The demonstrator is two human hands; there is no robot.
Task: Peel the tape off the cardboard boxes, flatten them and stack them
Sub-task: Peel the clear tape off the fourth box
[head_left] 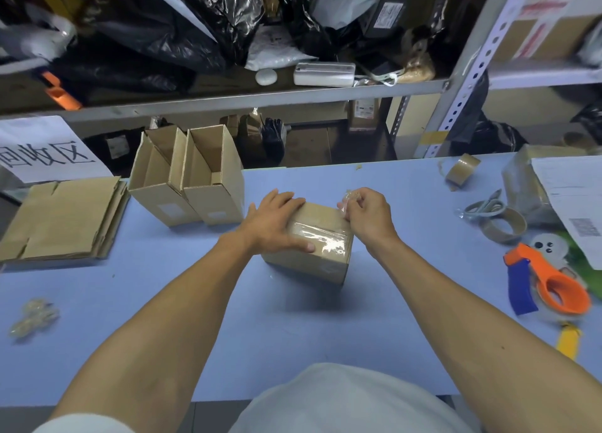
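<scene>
Sealed cardboard box [312,242], frame centre on the table [195,302]: left hand [277,224] lying flat-fingered on top, steadying it. Right hand [365,212] pinching the tape [350,196] end, peeling (flattened boxes [65,217] stacking at left).

Sealed box [309,246] of matt brown cardboard, its top crossed by glossy clear tape [321,238] that caught the light just below the right hand [366,212], whose fingertips pinched a crinkled, shiny end of it. The left hand [277,224] lay flat on the dull card opposite that pinch. The table [277,318] under the box was smooth, matt blue. Well right of the pinch lay a dispenser [550,286] of glossy orange and blue plastic.
</scene>
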